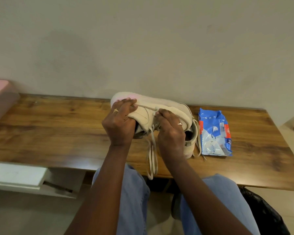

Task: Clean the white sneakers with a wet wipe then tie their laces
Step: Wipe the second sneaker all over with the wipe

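A home interior: a brown wood-grain table (58,133) stands pushed against a plain off-white painted wall (143,48). At left sit a pink padded block (0,99) and a low white board shelf (15,175), over a pale glossy floor (32,217).

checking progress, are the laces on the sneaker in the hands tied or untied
Untied: the laces hang in loose strands from the sneaker over the table edge, with no bow visible.

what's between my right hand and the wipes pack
Head view: a sneaker's heel end and a loose lace lie between the right hand and the wipes pack.
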